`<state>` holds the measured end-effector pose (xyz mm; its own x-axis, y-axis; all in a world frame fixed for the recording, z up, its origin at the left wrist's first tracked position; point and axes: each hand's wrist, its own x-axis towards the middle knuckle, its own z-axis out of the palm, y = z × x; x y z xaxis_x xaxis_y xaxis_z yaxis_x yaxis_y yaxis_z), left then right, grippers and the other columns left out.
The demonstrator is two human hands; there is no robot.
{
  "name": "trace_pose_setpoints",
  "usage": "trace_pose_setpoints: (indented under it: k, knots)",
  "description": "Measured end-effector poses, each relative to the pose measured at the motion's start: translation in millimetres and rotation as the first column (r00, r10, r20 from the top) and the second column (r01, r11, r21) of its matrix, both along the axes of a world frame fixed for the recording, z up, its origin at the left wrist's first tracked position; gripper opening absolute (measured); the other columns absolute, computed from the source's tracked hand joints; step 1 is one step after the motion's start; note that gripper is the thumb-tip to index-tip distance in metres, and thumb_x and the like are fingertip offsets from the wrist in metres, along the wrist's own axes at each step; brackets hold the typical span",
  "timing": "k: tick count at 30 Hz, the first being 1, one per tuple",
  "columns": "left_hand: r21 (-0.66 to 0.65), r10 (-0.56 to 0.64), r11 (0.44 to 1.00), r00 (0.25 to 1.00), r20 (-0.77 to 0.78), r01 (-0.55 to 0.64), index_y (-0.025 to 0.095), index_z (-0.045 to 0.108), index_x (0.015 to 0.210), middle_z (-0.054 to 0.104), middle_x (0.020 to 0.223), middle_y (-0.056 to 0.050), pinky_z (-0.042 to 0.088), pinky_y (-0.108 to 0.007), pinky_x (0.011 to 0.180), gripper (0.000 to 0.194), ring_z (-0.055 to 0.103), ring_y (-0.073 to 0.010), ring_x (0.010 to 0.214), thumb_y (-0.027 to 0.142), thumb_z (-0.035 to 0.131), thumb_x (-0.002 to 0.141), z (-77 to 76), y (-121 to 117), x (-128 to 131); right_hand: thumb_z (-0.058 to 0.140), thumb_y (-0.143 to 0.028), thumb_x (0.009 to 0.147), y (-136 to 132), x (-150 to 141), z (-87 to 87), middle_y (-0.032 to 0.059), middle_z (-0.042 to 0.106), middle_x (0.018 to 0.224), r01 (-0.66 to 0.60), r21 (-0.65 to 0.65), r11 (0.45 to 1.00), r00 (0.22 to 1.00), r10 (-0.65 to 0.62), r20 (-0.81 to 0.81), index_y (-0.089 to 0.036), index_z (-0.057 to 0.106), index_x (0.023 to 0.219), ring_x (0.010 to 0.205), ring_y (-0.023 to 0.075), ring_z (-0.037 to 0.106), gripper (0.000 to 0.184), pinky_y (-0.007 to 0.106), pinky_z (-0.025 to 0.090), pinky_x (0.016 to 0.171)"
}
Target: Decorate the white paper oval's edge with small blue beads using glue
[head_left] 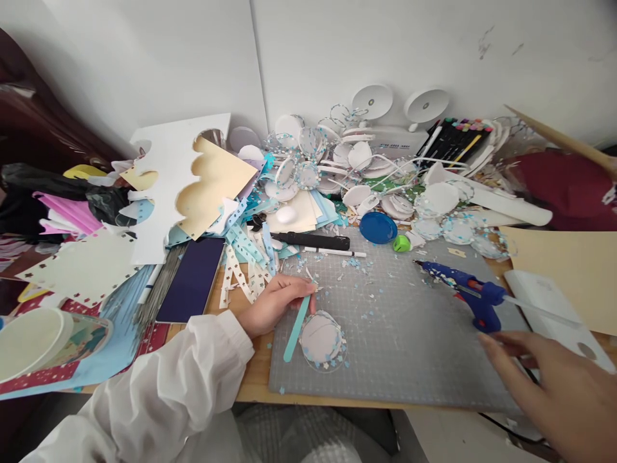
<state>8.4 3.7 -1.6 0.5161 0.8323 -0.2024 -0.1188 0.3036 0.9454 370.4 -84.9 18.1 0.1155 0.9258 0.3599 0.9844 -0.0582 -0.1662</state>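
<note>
My left hand [284,299] is closed in a pinch on a flat teal craft stick [296,331] with a rounded end, which slants down toward me. Just right of the stick, a white paper disc [322,337] edged with small blue and white stars lies on the grey cutting mat [385,360]. A blue hot glue gun [465,283] rests at the mat's right side, a clear glue stick poking out of its back. Near its handle is my right hand [554,379], fingers apart and seemingly around nothing; some of its fingers are hidden.
Behind the mat are piled white discs with star garlands [308,148]. A black pen-like tool [313,241], a blue lid [378,228] and a green item [402,243] lie along its back edge. A dark blue phone-like slab [191,280] and a plastic tub [53,341] are leftward.
</note>
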Motion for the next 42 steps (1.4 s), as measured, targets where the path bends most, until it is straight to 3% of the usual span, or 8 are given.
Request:
trace_pose_setpoints:
  k: [6, 10, 20, 24, 28, 33, 38, 42]
  knots:
    - [-0.037, 0.105, 0.994, 0.994, 0.021, -0.104, 0.012, 0.067, 0.056, 0.052, 0.053, -0.002, 0.026, -0.026, 0.052, 0.039, 0.036, -0.0100, 0.051, 0.042, 0.060, 0.081, 2.0, 0, 1, 0.049, -0.026, 0.091, 33, -102, 32.0, 0.0068, 0.068, 0.087, -0.529, 0.137, 0.837, 0.839, 0.540, -0.060, -0.023, 0.061, 0.093, 0.081, 0.0231, 0.064, 0.012, 0.039, 0.046, 0.074]
    - [-0.065, 0.177, 0.983, 0.983, 0.048, -0.174, 0.011, 0.065, 0.057, 0.048, 0.053, -0.001, 0.027, -0.026, 0.053, 0.038, 0.036, -0.0095, 0.052, 0.042, 0.061, 0.080, -0.2, 2, 2, 0.046, -0.010, 0.091, 65, -148, 38.2, 0.0062, 0.069, 0.096, -0.827, 0.162, 0.539, 0.554, 0.830, 0.065, -0.019, 0.063, 0.108, 0.087, 0.0193, 0.063, 0.025, 0.036, 0.046, 0.078]
    - [-0.065, 0.212, 0.976, 0.972, 0.105, -0.206, 0.017, 0.035, 0.050, 0.027, 0.054, 0.005, 0.021, -0.025, 0.050, 0.048, 0.023, -0.0076, 0.052, 0.042, 0.064, 0.080, -3.4, -2, 7, 0.051, -0.007, 0.089, 94, -187, 16.9, 0.0092, 0.070, 0.084, -0.944, 0.243, 0.225, 0.309, 0.859, 0.407, -0.010, 0.065, 0.093, 0.085, 0.0205, 0.064, 0.015, 0.035, 0.054, 0.076]
    - [0.113, 0.166, 0.981, 0.985, -0.053, -0.160, 0.015, 0.050, 0.054, 0.030, 0.053, 0.005, 0.024, -0.025, 0.052, 0.048, 0.028, -0.0087, 0.052, 0.045, 0.050, 0.090, -1.2, -4, 4, 0.051, -0.005, 0.087, 96, -172, 5.1, 0.0137, 0.071, 0.093, -0.850, 0.425, 0.311, 0.393, 0.912, 0.118, -0.010, 0.059, 0.104, 0.087, 0.0216, 0.066, 0.019, 0.036, 0.055, 0.075]
    - [0.366, 0.196, 0.927, 0.941, -0.275, -0.086, 0.014, 0.069, 0.069, 0.052, 0.062, 0.000, 0.034, -0.026, 0.061, 0.042, 0.046, -0.0117, 0.060, 0.039, 0.045, 0.094, 7.8, -3, 0, 0.057, -0.004, 0.082, 95, -156, -13.7, 0.0062, 0.070, 0.088, -0.570, 0.593, 0.569, 0.442, 0.821, -0.362, -0.020, 0.056, 0.097, 0.081, 0.0188, 0.068, 0.022, 0.034, 0.055, 0.070]
    - [0.552, 0.106, 0.817, 0.898, -0.428, 0.167, 0.013, 0.063, 0.066, 0.049, 0.061, 0.000, 0.033, -0.024, 0.055, 0.035, 0.046, -0.0109, 0.057, 0.029, 0.047, 0.092, 9.5, -2, -3, 0.054, -0.021, 0.091, 91, -153, -27.8, 0.0010, 0.064, 0.072, -0.376, 0.442, 0.814, 0.273, 0.554, -0.787, -0.021, 0.053, 0.090, 0.055, 0.0127, 0.059, 0.001, 0.027, 0.051, 0.053]
    - [0.651, 0.001, 0.676, 0.883, -0.469, 0.345, 0.013, 0.061, 0.072, 0.048, 0.063, 0.000, 0.033, -0.023, 0.055, 0.020, 0.045, -0.0114, 0.060, 0.022, 0.053, 0.088, 4.4, -2, -2, 0.056, -0.035, 0.091, 92, -156, -28.7, -0.0013, 0.060, 0.066, -0.406, 0.280, 0.870, 0.070, 0.335, -0.940, -0.021, 0.052, 0.088, 0.055, 0.0110, 0.055, 0.015, 0.026, 0.049, 0.054]
    - [0.630, -0.055, 0.690, 0.893, -0.446, 0.357, 0.013, 0.059, 0.070, 0.048, 0.064, -0.001, 0.033, -0.022, 0.053, 0.020, 0.045, -0.0110, 0.060, 0.019, 0.052, 0.088, 5.8, -1, 0, 0.059, -0.037, 0.089, 91, -155, -27.3, -0.0012, 0.061, 0.068, -0.435, 0.260, 0.862, -0.017, 0.281, -0.959, -0.021, 0.053, 0.087, 0.054, 0.0093, 0.053, 0.017, 0.025, 0.048, 0.054]
